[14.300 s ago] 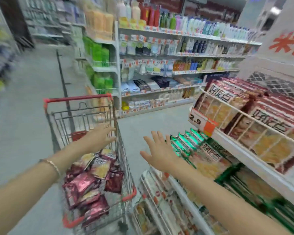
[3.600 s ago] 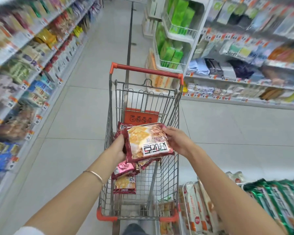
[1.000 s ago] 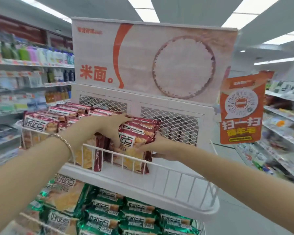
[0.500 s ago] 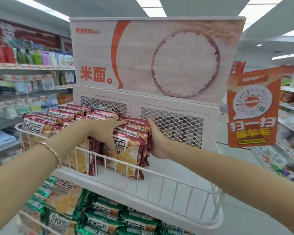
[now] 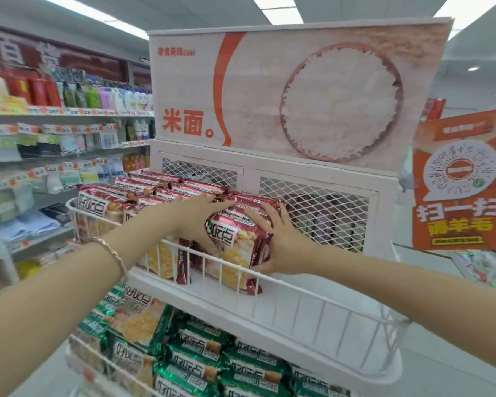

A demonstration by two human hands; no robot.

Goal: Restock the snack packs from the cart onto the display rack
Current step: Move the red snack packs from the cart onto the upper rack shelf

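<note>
Snack packs in red wrappers stand at the right end of the row on the white display rack top wire shelf, above green packs, left hand and right hand both gripping them from either side, bracelet on left wrist.

Packs stand in rows in the left part of the rack's top basket. The left hand holds the rightmost stack's left end, the right hand its right end. Behind the basket stands a mesh panel, with a sign above it. Lower packs lie beneath the basket. A poster hangs to the right, and shelves stand to the left.
</note>
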